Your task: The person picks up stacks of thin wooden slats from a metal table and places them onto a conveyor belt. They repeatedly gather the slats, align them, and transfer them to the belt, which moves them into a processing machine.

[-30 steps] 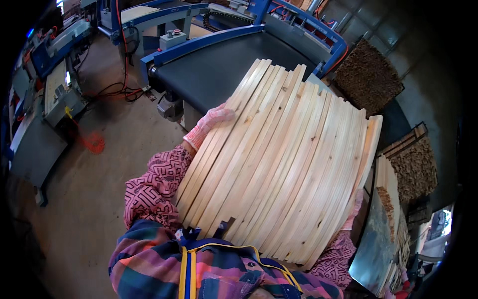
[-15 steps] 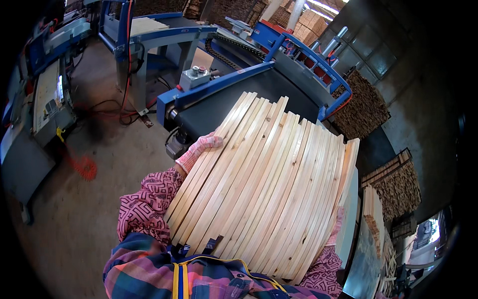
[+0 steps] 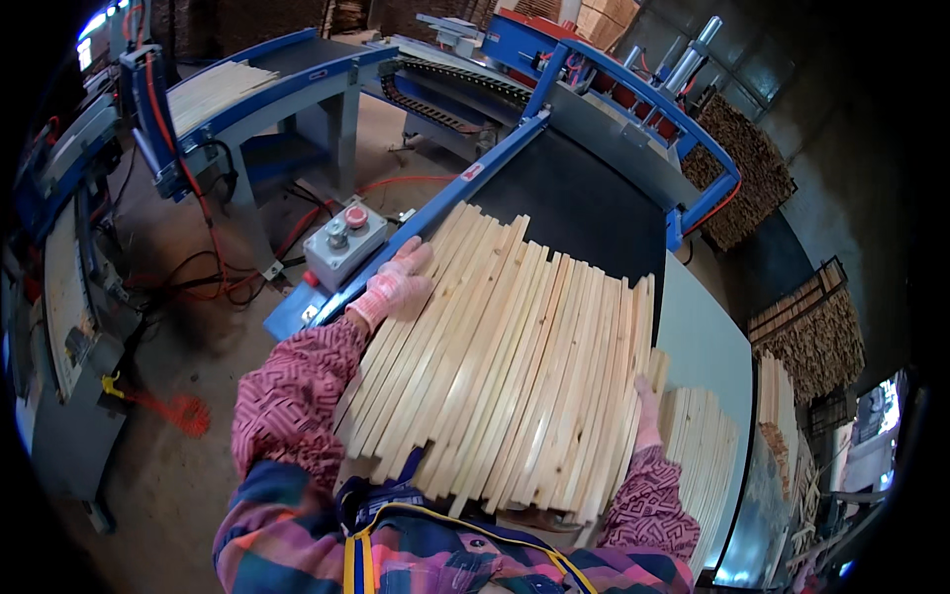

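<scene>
A wide row of pale wooden strips [image 3: 505,366] lies side by side between my hands, with uneven ends. Its far part rests over the black conveyor belt [image 3: 594,203], and its near ends reach my body. In a pink-and-white glove, my left hand [image 3: 396,284] presses against the row's left side, fingers forward along the outer strip. On the opposite side my right hand [image 3: 647,411], also gloved, is against the right edge; part of it is hidden by the strips. Together the two hands squeeze the row from both sides.
Left of the belt sits a grey control box [image 3: 344,243] with a red button. A blue guard frame [image 3: 643,94] spans the far belt end. More strips [image 3: 701,445] lie on the pale table [image 3: 708,346] at right. Wood stacks [image 3: 807,337] stand beyond; cables and an orange coiled hose [image 3: 183,414] lie left.
The row of strips has moved forward and down onto the belt, its surface now flatter. Both hands moved with it, and more of the right hand shows. The view has shifted toward the control box.
</scene>
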Tool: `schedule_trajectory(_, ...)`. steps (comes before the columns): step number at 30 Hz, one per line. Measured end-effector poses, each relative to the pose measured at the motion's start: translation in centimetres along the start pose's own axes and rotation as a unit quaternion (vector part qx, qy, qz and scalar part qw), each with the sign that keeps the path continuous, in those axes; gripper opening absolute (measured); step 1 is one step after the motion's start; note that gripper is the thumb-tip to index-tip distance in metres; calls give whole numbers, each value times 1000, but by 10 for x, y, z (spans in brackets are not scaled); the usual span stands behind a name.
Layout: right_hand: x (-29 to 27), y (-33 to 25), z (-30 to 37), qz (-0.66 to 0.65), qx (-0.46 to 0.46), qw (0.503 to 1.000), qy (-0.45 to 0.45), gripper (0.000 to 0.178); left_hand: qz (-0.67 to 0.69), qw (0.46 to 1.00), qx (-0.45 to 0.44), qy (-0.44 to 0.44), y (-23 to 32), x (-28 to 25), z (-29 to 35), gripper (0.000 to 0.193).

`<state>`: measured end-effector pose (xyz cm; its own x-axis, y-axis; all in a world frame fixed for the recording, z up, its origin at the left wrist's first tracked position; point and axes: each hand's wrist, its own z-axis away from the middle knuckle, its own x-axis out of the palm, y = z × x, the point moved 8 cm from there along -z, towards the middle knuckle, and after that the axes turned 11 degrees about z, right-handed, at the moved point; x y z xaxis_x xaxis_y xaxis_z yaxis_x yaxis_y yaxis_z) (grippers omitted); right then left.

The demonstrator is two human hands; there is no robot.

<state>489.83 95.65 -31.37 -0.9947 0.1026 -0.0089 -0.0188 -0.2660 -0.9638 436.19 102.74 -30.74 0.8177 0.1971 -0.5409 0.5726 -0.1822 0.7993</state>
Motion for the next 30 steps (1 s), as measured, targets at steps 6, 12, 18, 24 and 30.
schedule_trajectory(6, 62, -28, 54, -130, 60, 988, -61, 77, -136, 968, 204, -61, 113, -39, 8, 56)
schedule_trajectory(12, 77, -56, 57, -255, 30, 966, -38, 53, -135, 979, 127, -85, 114, -33, -49, 49)
schedule_trajectory(18, 61, -40, 48, -232, 42, 972, -4, 47, -266, 944, 153, -119, 97, -5, -49, 53)
schedule_trajectory(24, 28, -9, 30, 88, 38, 994, 41, 73, -224, 957, 128, -135, 105, 6, -40, 55)
schedule_trajectory(30, 21, -48, 10, 561, 29, 820, 107, 83, -161, 961, 193, -119, 149, 17, 32, 52)
